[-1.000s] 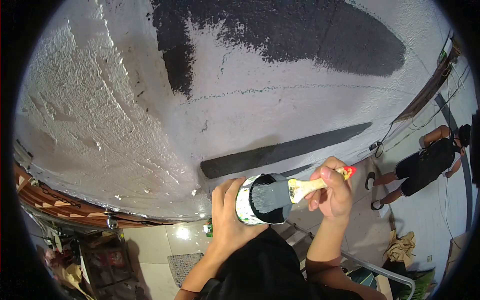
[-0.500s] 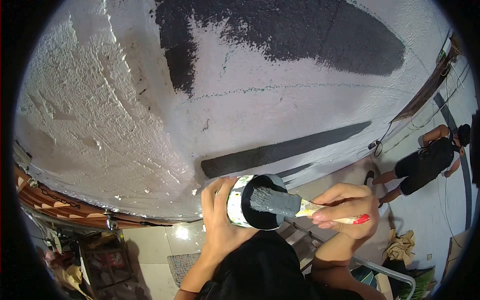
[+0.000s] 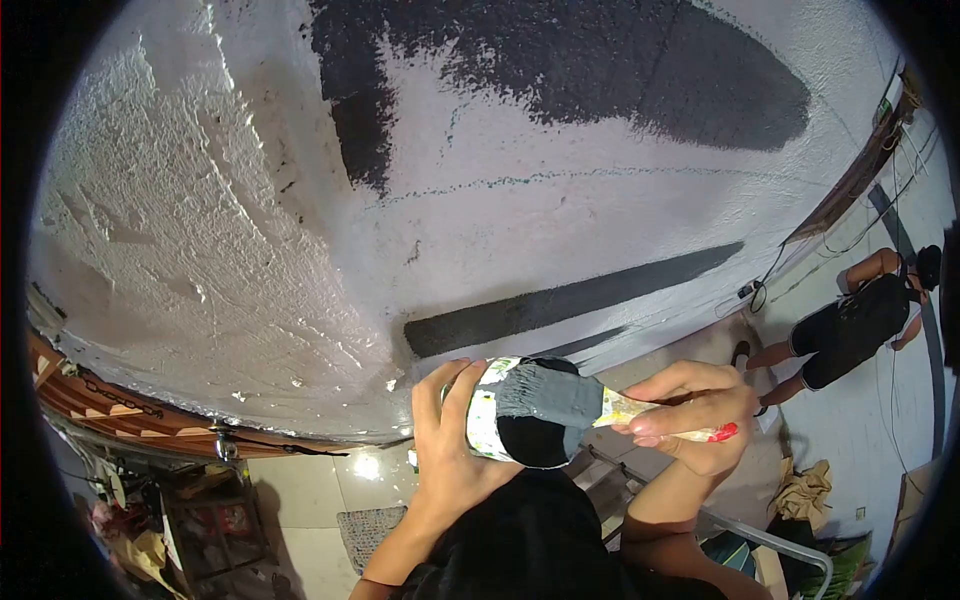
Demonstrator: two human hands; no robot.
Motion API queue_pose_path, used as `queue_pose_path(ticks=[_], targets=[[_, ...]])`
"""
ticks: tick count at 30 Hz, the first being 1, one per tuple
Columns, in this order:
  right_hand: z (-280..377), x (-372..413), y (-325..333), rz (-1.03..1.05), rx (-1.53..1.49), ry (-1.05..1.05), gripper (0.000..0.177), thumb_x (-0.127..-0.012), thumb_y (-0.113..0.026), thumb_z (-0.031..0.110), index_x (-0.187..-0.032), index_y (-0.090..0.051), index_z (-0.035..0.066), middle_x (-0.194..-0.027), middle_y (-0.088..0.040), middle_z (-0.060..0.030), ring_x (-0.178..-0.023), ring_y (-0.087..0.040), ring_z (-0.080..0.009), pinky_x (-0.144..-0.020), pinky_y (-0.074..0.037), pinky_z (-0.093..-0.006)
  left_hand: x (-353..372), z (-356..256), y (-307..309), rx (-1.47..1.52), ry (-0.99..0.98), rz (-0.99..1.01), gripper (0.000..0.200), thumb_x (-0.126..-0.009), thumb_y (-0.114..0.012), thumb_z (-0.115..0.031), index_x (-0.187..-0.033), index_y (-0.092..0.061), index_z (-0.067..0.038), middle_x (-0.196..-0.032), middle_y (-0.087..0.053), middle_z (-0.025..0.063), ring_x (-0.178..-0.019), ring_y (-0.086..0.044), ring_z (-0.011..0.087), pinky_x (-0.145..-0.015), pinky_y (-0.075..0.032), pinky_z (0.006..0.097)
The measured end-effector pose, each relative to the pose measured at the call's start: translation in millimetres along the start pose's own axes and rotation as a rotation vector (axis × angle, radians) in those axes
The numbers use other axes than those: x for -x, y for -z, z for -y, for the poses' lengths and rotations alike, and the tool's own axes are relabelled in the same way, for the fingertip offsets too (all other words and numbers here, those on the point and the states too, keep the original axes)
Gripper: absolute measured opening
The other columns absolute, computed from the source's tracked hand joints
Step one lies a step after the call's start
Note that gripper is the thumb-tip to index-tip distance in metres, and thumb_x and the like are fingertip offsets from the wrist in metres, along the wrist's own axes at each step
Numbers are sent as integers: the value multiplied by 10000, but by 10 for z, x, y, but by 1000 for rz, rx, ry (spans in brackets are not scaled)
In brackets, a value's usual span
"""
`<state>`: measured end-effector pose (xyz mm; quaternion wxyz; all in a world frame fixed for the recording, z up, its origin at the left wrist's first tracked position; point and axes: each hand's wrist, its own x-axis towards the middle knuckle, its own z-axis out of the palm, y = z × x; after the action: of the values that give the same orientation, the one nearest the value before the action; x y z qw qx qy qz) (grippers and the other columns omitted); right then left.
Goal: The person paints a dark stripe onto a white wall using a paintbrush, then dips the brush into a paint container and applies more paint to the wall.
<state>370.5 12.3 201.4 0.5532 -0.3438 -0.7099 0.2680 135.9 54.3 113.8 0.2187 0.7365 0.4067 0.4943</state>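
Observation:
My left hand is wrapped round a paint can with a white and green label, its mouth tilted to the right and dark inside. Between the fingers of my right hand is the pale handle of a wide paintbrush, red at its end. Grey paint coats the bristles, which lie across the can's mouth. Just above the can, the whitish wall bears a dark grey painted stripe, with a larger dark grey patch higher up.
At the right another person in dark clothes stands by a wall with hanging cables. A metal ladder is below my right arm. Crumpled brown paper lies at the lower right, a cluttered rack at the lower left, a grey mat on the floor.
The brush has moved slightly left and up, its bristles now over the can's upper rim. The can has shifted slightly right and down in my left hand.

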Motion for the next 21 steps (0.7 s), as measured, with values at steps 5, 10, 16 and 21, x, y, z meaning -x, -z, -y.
queue_pose_path(ticks=[5,10,16,21], targets=[[-17,40,8,-25,-5,-37,261,-624,-822,-55,-875,-780,4,-936,-714,-251,-812,-748,-281,-735,-597,-302,17,18,-44,8,11,31,969,-483,-931,-162,-1341,-506,-20,-1265,-488,215,-1152,-503,395,-968,-440,471],[-17,57,-8,-57,-35,-56,252,-627,-811,-67,-868,-777,-2,-923,-716,-249,-806,-748,-285,-741,-599,-308,21,7,-56,33,22,53,973,-491,-934,-164,-1347,-495,-23,-1264,-485,209,-1151,-503,391,-968,-439,475],[7,106,38,-99,-24,-80,216,-635,-807,-33,-846,-763,-27,-866,-710,-251,-739,-742,-307,-690,-613,-341,-30,0,-47,39,50,31,966,-490,-940,-190,-1330,-493,-22,-1241,-503,195,-1148,-510,381,-974,-438,470],[-124,147,78,-171,-263,55,237,-764,-760,-33,-986,-691,-76,-898,-670,-277,-691,-731,-350,-607,-623,-372,-78,39,-46,100,130,32,962,-466,-936,-173,-1297,-485,1,-1234,-519,148,-1165,-538,304,-1002,-441,415]])
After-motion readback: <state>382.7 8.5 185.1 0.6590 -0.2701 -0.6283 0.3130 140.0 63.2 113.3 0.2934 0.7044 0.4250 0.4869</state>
